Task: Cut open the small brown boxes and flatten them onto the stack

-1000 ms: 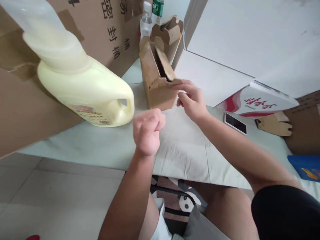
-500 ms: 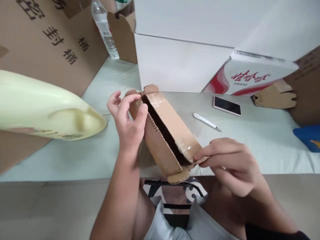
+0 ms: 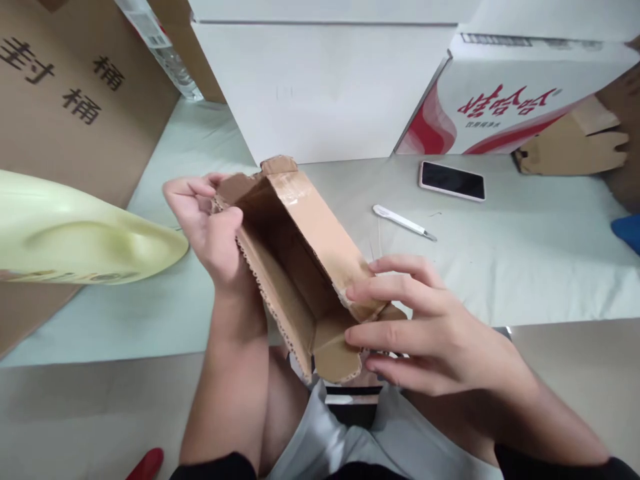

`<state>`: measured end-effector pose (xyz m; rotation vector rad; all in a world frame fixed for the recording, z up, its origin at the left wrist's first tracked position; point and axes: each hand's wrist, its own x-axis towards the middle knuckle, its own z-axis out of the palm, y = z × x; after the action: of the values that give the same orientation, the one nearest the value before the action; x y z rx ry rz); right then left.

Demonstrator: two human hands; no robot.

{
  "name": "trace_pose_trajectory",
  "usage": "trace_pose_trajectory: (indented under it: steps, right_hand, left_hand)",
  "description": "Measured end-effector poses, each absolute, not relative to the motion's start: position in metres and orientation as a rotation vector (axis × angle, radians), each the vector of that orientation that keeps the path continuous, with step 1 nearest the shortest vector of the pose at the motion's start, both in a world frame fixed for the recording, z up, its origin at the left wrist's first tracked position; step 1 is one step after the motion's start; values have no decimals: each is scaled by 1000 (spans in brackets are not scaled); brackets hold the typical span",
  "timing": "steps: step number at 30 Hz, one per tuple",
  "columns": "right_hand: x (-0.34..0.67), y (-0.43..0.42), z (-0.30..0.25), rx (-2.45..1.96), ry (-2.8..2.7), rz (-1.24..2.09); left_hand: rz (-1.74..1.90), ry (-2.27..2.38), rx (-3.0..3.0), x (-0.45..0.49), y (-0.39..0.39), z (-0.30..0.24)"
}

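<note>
A long, narrow cardboard box (image 3: 320,233) is tilted in front of me with its top open and its dark inside showing. Clear tape shines on its right panel, and the cut edges are ragged. My left hand (image 3: 210,227) grips the far left edge, thumb on the inner side and fingers around the outside. On the near right corner, my right hand (image 3: 415,320) rests with fingers spread over the end flap (image 3: 337,353) and the right panel. A white craft knife (image 3: 404,222) lies on the pale green cloth, right of the box.
A phone (image 3: 453,180) lies beyond the knife. White cartons (image 3: 320,93) stand at the back, with a cut cardboard piece (image 3: 570,147) to their right. A large brown carton (image 3: 75,133), a water bottle (image 3: 170,67) and a pale yellow inflated object (image 3: 90,230) are on the left.
The box's left panel has swung outward with my left hand, widening the opening. My right hand has shifted from pinching the near flap to spreading its fingers over the corner.
</note>
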<state>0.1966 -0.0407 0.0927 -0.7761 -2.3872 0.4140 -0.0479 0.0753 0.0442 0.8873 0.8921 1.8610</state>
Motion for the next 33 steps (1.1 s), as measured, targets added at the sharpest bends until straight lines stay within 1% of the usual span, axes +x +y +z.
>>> trace_pose_trajectory:
  steps: [1,3,6,10,12,15,18,22,26,29,33]
  right_hand:
    - [195,-39,91,-759,-2384,424]
    - [192,-35,85,-736,-2371,456]
    - [190,-27,74,-715,-2306,506]
    - [191,-22,64,-718,-2339,524]
    - [192,-24,64,-753,-2324,464]
    - [194,-26,65,-856,-2214,274]
    - [198,-22,63,-951,-2096,102]
    - [205,-14,51,-1080,-1969,3]
    - [205,-12,33,-1133,-1893,89]
    - [202,-13,24,-1090,-1845,227]
    - [201,-13,21,-958,-2018,443]
  left_hand:
    - [1969,855,901,-42,74,47]
    - [2044,806,848,-31,72,52]
    - [2046,834,743,-27,71,53]
    - [1985,789,822,-36,74,43]
    - [2008,738,824,-38,75,38]
    - [2091,699,764,-38,78,34]
    - [2058,771,842,-39,79,33]
    - [2021,825,969,-42,78,31]
    - [2032,838,1032,-42,76,26]
    - [1944,946,1124,-43,77,22]
    - [1839,1007,1247,-49,79,18]
